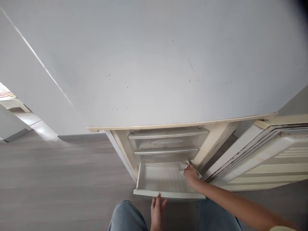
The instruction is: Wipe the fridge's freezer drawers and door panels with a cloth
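I look down the front of a white fridge-freezer (154,64). Its bottom drawer (163,193) is pulled out and looks bare inside. My right hand (191,175) reaches into the drawer's far right corner and presses a white cloth (184,166) against the drawer, fingers closed on it. My left hand (157,207) rests on the drawer's front rim, fingers bent over the edge. Two shut drawers (167,138) sit above the open one.
The freezer door (264,157) stands swung open to the right, with ribbed shelves on its inner side. Grey wood-look floor (60,179) spreads to the left. My knees in blue jeans (125,218) are just below the drawer. A white wall (29,86) runs at left.
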Available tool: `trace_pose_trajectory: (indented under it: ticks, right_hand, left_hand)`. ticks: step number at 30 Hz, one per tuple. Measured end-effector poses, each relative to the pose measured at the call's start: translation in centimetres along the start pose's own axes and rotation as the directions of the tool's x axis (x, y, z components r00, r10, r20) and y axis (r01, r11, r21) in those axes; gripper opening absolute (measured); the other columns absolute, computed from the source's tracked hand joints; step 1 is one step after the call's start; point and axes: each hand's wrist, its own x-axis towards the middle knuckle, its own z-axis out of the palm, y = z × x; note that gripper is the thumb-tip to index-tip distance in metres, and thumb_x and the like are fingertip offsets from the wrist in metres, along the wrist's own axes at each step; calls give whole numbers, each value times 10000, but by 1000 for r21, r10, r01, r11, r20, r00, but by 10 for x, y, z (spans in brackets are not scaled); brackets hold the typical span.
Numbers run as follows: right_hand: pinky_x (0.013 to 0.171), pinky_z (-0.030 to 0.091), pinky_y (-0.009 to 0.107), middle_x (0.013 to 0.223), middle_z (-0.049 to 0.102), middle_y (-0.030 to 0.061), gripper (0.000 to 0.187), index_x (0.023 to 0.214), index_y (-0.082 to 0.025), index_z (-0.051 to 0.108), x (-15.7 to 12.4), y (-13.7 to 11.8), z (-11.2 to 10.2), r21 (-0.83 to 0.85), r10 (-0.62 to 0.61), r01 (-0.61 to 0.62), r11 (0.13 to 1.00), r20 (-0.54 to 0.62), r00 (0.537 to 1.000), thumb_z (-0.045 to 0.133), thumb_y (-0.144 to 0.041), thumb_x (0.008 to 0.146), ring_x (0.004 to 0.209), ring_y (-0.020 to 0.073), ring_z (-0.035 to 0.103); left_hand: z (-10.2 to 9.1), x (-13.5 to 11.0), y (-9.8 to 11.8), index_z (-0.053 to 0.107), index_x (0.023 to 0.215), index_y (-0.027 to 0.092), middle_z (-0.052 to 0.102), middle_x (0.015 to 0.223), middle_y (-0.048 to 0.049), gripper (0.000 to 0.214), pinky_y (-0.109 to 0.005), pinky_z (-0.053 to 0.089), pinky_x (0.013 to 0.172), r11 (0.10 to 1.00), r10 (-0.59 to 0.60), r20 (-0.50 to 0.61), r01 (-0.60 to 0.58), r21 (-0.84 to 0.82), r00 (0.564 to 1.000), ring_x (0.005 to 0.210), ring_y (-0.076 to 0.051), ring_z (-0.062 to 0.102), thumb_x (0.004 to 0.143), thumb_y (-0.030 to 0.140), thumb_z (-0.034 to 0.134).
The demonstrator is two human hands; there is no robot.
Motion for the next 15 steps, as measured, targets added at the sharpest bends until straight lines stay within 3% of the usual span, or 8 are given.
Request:
trace_pose_trajectory:
  ticks: [2, 3, 6, 7, 9, 13, 15]
  right_hand:
    - [989, 336, 504, 967, 638, 177, 144, 679, -168, 650, -8, 1, -17, -151, -56, 54, 987, -8, 998, 564, -54, 661, 1048, 346, 536]
    - [984, 345, 488, 1110, 604, 195, 220, 812, -137, 681, -12, 0, -24, -250, -88, 85, 965, 1, 996, 534, -34, 685, 1078, 344, 527]
    - [880, 432, 409, 1308, 498, 214, 415, 1094, -91, 648, -22, -7, -39, -558, -136, 173, 812, 108, 985, 422, 0, 757, 1007, 299, 583]
    - [843, 447, 393, 1279, 520, 225, 420, 1090, -79, 653, -26, -11, -41, -608, -120, 188, 771, 152, 981, 393, 4, 772, 976, 291, 597]
    - [836, 444, 386, 1156, 592, 238, 379, 966, -71, 699, -35, -17, -42, -604, -87, 209, 769, 225, 970, 383, 11, 774, 991, 300, 593]
    - [826, 430, 361, 870, 665, 177, 169, 656, -122, 681, -41, -25, -42, -459, -95, 270, 846, 369, 925, 544, -23, 668, 989, 305, 585]
    - [736, 427, 322, 674, 617, 107, 126, 525, -150, 592, -30, -31, -40, -265, -46, 162, 951, 396, 917, 591, -73, 624, 845, 270, 601]
  left_hand:
    - [1, -1, 2, 600, 965, 204, 662, 980, -43, 482, -355, 474, 999, 1000, -11, 2, 11, -20, 1000, 952, -264, 698, 592, 457, 769]
    - [2, -2, 2, 598, 969, 206, 660, 991, -40, 485, -350, 472, 1001, 1000, -16, 6, 16, -25, 1000, 949, -260, 698, 589, 453, 772]
    - [2, -4, 3, 602, 903, 202, 643, 919, -4, 457, -330, 481, 984, 999, -3, 11, 3, -32, 1000, 903, -237, 706, 566, 450, 788]
    - [2, -5, 3, 601, 850, 196, 627, 862, 10, 430, -317, 490, 965, 999, 10, 16, -9, -31, 1000, 882, -228, 708, 560, 451, 790]
    - [1, -5, 2, 585, 772, 193, 589, 776, 33, 395, -289, 506, 915, 999, 22, 21, -22, -30, 1000, 851, -213, 710, 561, 459, 786]
    - [1, -6, 0, 572, 763, 195, 579, 768, 38, 377, -255, 509, 854, 999, 25, 26, -24, -24, 999, 835, -193, 711, 599, 481, 755]
    - [3, -7, 1, 579, 765, 191, 591, 778, 32, 380, -250, 513, 839, 999, 26, 26, -25, -27, 999, 811, -175, 707, 595, 480, 758]
